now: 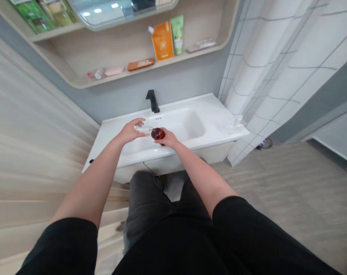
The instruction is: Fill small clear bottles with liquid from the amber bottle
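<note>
My left hand [129, 131] is closed around a small clear bottle [143, 129], its thumb and fingers on opposite sides. The clear bottle lies on its side, with its neck pointing right. My right hand [169, 138] grips a dark reddish-brown bottle [158, 133], which is partly hidden by the fingers. The two bottles meet or nearly meet mouth to mouth; whether they touch I cannot tell. Both are held over the white sink [197, 124], in front of the black faucet [153, 101].
Above the sink, a wall shelf [110, 77] holds an orange pouch [162, 41], a green tube [177, 34] and several small items. Its mirror [122, 13] juts out above. Curtains hang left [47, 126] and right [259, 65]. A clear object [233, 124] stands at the counter's right end.
</note>
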The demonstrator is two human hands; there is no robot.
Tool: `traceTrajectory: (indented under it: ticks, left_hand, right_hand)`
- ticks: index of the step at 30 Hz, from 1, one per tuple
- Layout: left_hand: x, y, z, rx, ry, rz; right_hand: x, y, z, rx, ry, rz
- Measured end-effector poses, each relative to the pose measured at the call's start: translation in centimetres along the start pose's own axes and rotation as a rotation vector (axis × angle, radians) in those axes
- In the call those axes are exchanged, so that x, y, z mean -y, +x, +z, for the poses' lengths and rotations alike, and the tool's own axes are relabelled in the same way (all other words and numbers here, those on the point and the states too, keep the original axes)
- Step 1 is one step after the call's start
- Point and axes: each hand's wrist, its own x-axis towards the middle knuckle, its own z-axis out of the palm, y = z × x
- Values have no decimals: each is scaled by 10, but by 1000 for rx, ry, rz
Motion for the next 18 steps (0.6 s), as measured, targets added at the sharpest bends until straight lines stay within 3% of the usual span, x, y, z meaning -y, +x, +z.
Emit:
traceTrajectory:
  ticks: [18]
  left_hand:
    - [-1,3,-3,14,4,7]
  right_hand:
    - [7,-3,-2,-9,-5,10]
